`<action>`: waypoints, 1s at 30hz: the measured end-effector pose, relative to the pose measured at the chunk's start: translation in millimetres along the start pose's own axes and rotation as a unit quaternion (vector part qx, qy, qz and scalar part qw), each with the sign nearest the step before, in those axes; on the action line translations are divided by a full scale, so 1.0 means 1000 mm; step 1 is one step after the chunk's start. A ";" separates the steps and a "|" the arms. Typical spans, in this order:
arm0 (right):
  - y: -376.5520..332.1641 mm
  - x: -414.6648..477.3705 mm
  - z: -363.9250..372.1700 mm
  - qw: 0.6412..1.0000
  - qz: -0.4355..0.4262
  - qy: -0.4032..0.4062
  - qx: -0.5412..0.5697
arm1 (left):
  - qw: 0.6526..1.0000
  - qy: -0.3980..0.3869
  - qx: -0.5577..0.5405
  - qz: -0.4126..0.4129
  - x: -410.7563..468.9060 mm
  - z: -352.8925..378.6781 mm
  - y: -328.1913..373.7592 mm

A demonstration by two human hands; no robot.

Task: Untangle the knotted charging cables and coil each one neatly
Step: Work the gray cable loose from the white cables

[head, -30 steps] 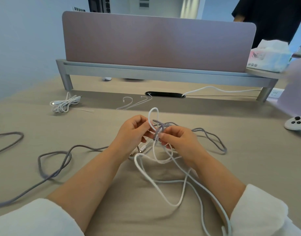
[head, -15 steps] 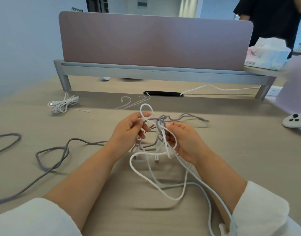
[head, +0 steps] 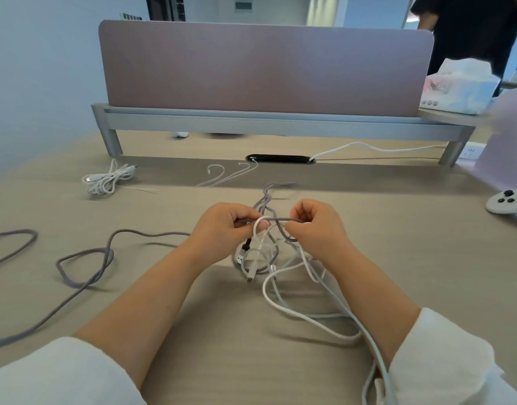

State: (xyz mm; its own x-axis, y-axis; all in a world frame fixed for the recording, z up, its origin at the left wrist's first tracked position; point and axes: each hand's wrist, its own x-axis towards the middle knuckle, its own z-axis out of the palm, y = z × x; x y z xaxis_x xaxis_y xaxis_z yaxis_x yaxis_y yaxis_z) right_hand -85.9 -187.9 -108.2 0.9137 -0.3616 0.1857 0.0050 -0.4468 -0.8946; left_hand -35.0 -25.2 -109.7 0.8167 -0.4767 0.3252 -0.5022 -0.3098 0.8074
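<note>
**Grey strand pulled taut between the hands; knot not yet released**

Change noted: against the view half a second ago, the hands have moved apart. A short run of the grey braided cable (head: 276,220) now stretches straight between them, where before the strands bunched loosely. The white loop that stood above the fingers now droops over that grey run.

Left hand (head: 225,226): fingers curled, thumb and forefinger pinching the grey run at its left end. Right hand (head: 315,226): closed in a fist on the other end. Whether it also grips a white strand cannot be told.

The knot (head: 260,252) hangs just below and between the hands, above the desk (head: 397,258). The white cable (head: 295,314) trails from it toward the right sleeve, and grey slack lies well off to the left.

Assessment: the pull singles out one strand, but the crossings below look unresolved. No coiling of these cables has started.

Surroundings: a bundled white cable (head: 106,179) lies at far left near the partition (head: 266,65). A game controller (head: 507,201) sits at the right edge and a tissue box (head: 458,86) on the shelf.

Obstruction: connector ends inside the knot are likely to snag on the loops.
</note>
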 end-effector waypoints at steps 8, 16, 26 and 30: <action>0.001 0.002 -0.009 0.981 -0.045 0.096 -0.160 | 0.987 0.116 -0.110 0.004 0.001 -0.010 0.004; 0.007 0.002 -0.009 0.985 -0.099 0.096 -0.106 | 0.976 0.110 0.183 -0.036 0.003 -0.015 -0.001; 0.005 -0.001 -0.004 0.997 -0.077 0.010 0.024 | 0.992 0.005 -0.086 -0.093 -0.002 0.006 0.013; -0.004 -0.005 -0.008 0.948 0.060 -0.078 0.302 | 0.979 0.017 -0.174 -0.106 -0.002 0.001 0.013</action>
State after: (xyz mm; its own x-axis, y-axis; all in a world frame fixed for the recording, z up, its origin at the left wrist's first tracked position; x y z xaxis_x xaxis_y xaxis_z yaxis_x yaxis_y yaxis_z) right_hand -94.1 -190.5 -102.2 0.9710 -0.2339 0.0484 0.0869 0.1573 -0.9837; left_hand -43.0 -29.4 -100.8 0.9045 -0.4017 0.1432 -0.1979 -0.0978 0.9753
